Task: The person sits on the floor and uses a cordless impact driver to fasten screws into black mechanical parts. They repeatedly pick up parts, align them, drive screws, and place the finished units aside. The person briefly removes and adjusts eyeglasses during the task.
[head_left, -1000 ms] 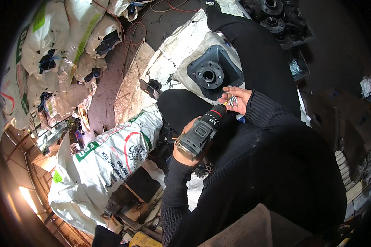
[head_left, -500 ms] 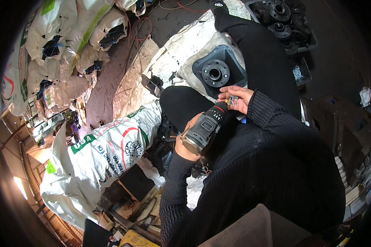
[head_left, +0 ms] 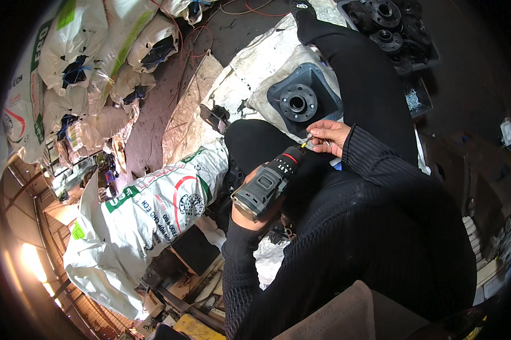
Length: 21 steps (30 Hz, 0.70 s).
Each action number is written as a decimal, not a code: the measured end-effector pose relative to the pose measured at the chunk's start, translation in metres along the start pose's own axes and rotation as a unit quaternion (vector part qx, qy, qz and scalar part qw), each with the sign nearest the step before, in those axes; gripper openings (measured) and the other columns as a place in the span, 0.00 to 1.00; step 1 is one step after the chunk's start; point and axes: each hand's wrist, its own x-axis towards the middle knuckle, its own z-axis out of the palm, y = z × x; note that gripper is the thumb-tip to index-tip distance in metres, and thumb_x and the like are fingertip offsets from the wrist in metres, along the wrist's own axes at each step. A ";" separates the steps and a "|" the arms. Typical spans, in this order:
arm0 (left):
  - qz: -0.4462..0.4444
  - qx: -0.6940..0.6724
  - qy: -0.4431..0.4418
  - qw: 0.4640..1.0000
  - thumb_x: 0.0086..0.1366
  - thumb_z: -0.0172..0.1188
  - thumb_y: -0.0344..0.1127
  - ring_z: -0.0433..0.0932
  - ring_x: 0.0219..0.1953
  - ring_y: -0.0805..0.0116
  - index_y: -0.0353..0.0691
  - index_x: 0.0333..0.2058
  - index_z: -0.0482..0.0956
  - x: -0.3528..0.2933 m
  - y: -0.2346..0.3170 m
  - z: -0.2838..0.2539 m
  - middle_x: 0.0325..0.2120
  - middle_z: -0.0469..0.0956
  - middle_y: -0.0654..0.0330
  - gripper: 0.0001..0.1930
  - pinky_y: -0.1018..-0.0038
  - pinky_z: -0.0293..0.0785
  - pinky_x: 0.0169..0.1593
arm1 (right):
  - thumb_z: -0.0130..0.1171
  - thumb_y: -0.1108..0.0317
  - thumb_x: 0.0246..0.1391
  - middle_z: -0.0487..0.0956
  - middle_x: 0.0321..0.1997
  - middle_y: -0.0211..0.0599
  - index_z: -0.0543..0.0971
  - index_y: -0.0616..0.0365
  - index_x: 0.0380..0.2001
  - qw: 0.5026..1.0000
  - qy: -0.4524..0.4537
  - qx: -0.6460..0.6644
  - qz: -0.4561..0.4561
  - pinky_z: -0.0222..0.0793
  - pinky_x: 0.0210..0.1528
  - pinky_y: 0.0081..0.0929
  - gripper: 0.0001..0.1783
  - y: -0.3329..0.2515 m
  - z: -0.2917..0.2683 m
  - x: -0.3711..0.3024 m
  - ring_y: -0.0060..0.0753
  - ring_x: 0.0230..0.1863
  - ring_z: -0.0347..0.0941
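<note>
My left hand [head_left: 243, 220] is wrapped round a grey-and-black cordless drill [head_left: 265, 186] with a red ring near its chuck. From the chuck a short yellowish bit [head_left: 304, 145] points up and right toward my right hand [head_left: 333, 136]. The fingers of that hand are pinched on small silvery screws [head_left: 327, 143], one of them close to the bit's tip; whether they touch is too small to tell. Just beyond my right hand, a dark part with a square base and a round drilled flange [head_left: 298, 103] rests on a whitish sack between my legs.
A tray [head_left: 434, 61] of similar dark round parts stands at the upper right, with a small bin of screws [head_left: 412, 100] below it. A large white printed sack [head_left: 164, 195] lies left of me. More filled sacks [head_left: 74, 39] are piled at the upper left, near red hoses [head_left: 201, 42].
The drill has drawn back down and left, away from my right hand. The yellowish bit now shows more fully, and my right fingers have shifted their pinch on the screws.
</note>
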 end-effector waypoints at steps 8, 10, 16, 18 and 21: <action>-0.017 -0.024 -0.010 1.000 0.48 0.65 0.31 0.74 0.48 0.58 0.40 0.49 0.71 0.005 0.001 -0.006 0.46 0.73 0.54 0.27 0.69 0.70 0.51 | 0.57 0.72 0.54 0.76 0.30 0.32 0.74 0.63 0.40 1.000 -0.018 -0.006 0.009 0.80 0.36 0.23 0.10 -0.003 0.000 0.001 0.22 0.31 0.76; -0.011 -0.008 -0.015 1.000 0.48 0.65 0.31 0.74 0.48 0.59 0.40 0.49 0.71 0.006 0.001 -0.007 0.47 0.73 0.54 0.26 0.69 0.70 0.51 | 0.57 0.72 0.54 0.76 0.30 0.32 0.74 0.63 0.40 1.000 -0.015 -0.004 0.012 0.80 0.36 0.24 0.10 -0.003 0.000 0.002 0.21 0.31 0.76; 0.006 0.035 -0.056 0.998 0.51 0.63 0.33 0.75 0.48 0.62 0.40 0.50 0.70 0.012 0.001 -0.012 0.49 0.72 0.54 0.25 0.73 0.71 0.50 | 0.57 0.71 0.54 0.76 0.31 0.33 0.73 0.63 0.41 0.999 -0.024 -0.032 0.026 0.80 0.38 0.25 0.12 -0.008 0.004 0.001 0.21 0.33 0.76; -0.008 -0.011 -0.055 0.998 0.52 0.63 0.33 0.75 0.49 0.63 0.40 0.50 0.70 0.015 0.000 -0.015 0.50 0.71 0.55 0.25 0.74 0.71 0.50 | 0.55 0.68 0.56 0.75 0.30 0.31 0.73 0.62 0.42 0.999 -0.009 -0.033 0.013 0.79 0.36 0.24 0.12 -0.007 0.004 0.001 0.20 0.32 0.75; -0.048 -0.003 -0.074 0.996 0.51 0.63 0.33 0.74 0.49 0.62 0.40 0.50 0.71 0.028 -0.004 -0.018 0.50 0.71 0.54 0.25 0.73 0.70 0.51 | 0.49 0.63 0.60 0.71 0.26 0.24 0.72 0.59 0.44 0.997 0.064 -0.031 -0.034 0.74 0.31 0.22 0.13 -0.003 0.000 0.006 0.16 0.27 0.70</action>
